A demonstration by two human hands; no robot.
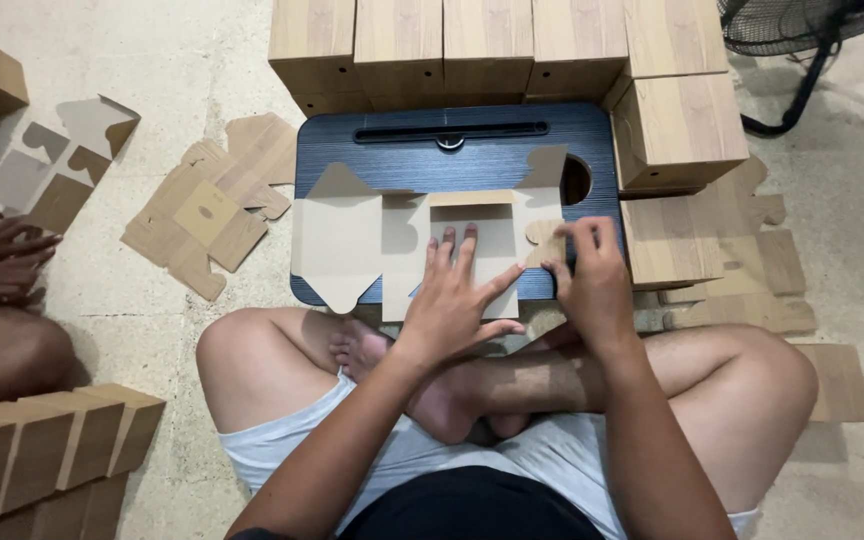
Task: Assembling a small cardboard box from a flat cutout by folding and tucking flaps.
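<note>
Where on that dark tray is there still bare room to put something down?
Only the dark tray's back strip, between its slot and the flat cardboard cutout, lies bare. The front is crowded: left hand and right hand press the cutout.

floor [182, 60]: pale speckled concrete | fan stand [802, 70]: black, top right

Person seated cross-legged, bare feet tucked at centre. Both forearms extend from 6 o'clock toward 12 o'clock. Left hand [455, 300] lies palm down, flat, fingers spread and pointing to 12 o'clock, thumb splayed toward 2 o'clock. Right hand [590, 275] sits just beside it at 3 o'clock, knuckles up, fingers curled downward in a pinch, thumb tucked under. Wrists near each other, not touching. Both arms bare.
</note>
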